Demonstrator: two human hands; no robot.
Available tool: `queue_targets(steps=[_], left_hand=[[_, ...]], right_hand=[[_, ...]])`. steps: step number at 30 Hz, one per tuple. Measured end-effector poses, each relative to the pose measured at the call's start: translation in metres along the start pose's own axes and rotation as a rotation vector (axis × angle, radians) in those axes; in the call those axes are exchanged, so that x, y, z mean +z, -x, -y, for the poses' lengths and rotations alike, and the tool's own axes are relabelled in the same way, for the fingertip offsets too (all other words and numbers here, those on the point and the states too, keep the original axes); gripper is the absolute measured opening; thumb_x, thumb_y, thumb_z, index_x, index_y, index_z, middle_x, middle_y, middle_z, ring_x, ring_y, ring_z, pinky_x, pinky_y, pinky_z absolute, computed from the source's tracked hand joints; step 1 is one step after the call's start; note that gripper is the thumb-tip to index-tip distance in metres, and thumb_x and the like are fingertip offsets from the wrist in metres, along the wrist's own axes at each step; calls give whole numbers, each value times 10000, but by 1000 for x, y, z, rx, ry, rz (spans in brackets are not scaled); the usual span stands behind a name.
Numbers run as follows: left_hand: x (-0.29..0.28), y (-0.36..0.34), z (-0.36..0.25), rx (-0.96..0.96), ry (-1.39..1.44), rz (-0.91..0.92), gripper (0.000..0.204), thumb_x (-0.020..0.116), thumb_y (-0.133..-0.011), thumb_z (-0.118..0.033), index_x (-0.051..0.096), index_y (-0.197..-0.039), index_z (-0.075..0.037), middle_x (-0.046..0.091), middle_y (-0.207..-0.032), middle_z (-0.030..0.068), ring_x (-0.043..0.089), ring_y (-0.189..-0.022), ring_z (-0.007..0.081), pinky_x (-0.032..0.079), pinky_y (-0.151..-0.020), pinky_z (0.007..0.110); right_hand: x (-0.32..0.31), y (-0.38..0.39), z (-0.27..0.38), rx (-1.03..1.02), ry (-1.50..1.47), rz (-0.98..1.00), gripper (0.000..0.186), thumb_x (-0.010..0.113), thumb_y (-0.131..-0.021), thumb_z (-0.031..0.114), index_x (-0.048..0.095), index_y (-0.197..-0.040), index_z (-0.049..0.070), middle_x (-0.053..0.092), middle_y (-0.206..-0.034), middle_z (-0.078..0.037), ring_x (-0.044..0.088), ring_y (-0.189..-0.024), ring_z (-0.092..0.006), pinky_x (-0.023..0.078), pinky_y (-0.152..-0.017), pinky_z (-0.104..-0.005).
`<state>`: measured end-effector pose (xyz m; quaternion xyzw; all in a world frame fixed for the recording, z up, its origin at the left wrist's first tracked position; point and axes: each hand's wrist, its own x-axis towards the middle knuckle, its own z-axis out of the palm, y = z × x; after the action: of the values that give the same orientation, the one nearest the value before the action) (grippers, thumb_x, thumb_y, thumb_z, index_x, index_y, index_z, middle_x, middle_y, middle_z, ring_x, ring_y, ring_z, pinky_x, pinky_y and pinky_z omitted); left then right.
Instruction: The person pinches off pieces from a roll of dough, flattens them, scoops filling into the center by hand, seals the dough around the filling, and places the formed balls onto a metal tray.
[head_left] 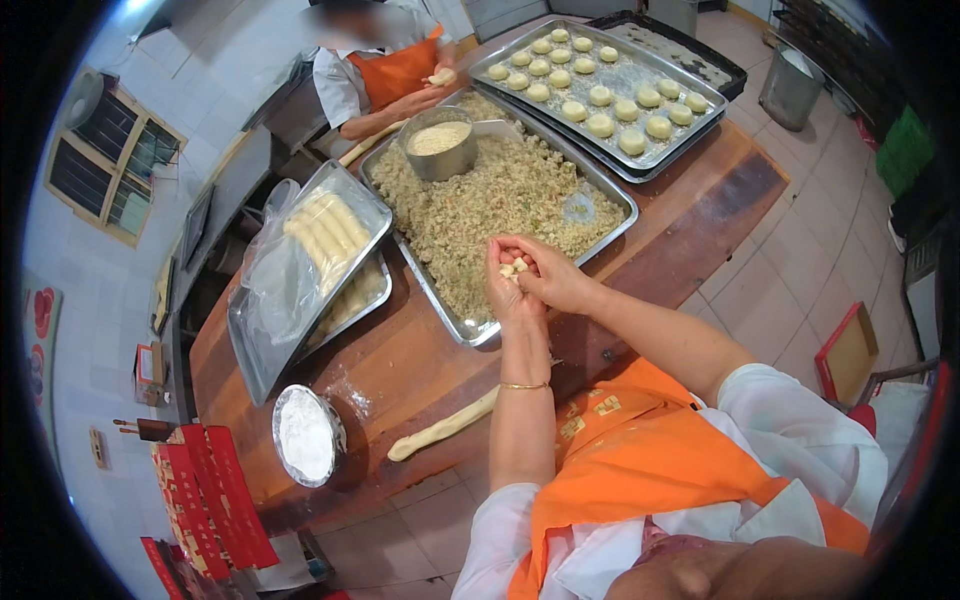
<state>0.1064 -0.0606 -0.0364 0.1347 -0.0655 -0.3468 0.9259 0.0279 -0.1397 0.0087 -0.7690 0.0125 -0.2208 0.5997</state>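
Observation:
My left hand (508, 292) and my right hand (556, 280) are cupped together over the near edge of the filling tray. Between them is a small pale, lumpy piece of dough (513, 268), with the fingers of both hands curled round it and hiding part of it. Below the hands lies the big metal tray (455, 328) of crumbly, yellowish filling (480, 210). A round metal container (440, 158) with paler stuff inside stands in that filling. Left of my left forearm, a long dough rope (440, 432) rests on the wooden table (430, 375).
Several round dough pieces (600, 125) sit on a tray (690, 128) at the far right. Tilted trays (300, 325) at left carry dough rolls (328, 235) under plastic. A bowl of white flour (305, 435) stands near left. Across the table, a co-worker's hand (440, 78) holds dough.

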Motion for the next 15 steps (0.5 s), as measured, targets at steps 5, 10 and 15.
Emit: queue_targets(steps=[5,10,15], left_hand=[[49,14,-6,-22,-34,-177,241,523,-1018,-304,591,-974,-77,632,-943,81,630,-888,210,549,-796,341],[32,31,-16,-8,-213,34,235,531,-1010,-286,580,-1108,-78,631,-984,60,629,-901,167,542,-764,293],[0,35,-14,45,-268,21,262,536,-1010,-323,578,-1132,-94,638,-1032,55,634,-932,171,543,-790,315]], right_hand=[[-6,-7,10,182,-328,-3,608,506,-824,-4,452,-1427,45,555,-1275,-84,564,-1097,-152,466,-956,-276],[-9,-4,46,193,-534,168,649,531,-800,39,425,-1441,34,560,-1235,-56,564,-1071,-121,512,-856,-253],[1,5,46,197,-186,303,695,566,-812,100,376,-1479,64,507,-1373,-102,523,-1196,-184,472,-951,-306]])
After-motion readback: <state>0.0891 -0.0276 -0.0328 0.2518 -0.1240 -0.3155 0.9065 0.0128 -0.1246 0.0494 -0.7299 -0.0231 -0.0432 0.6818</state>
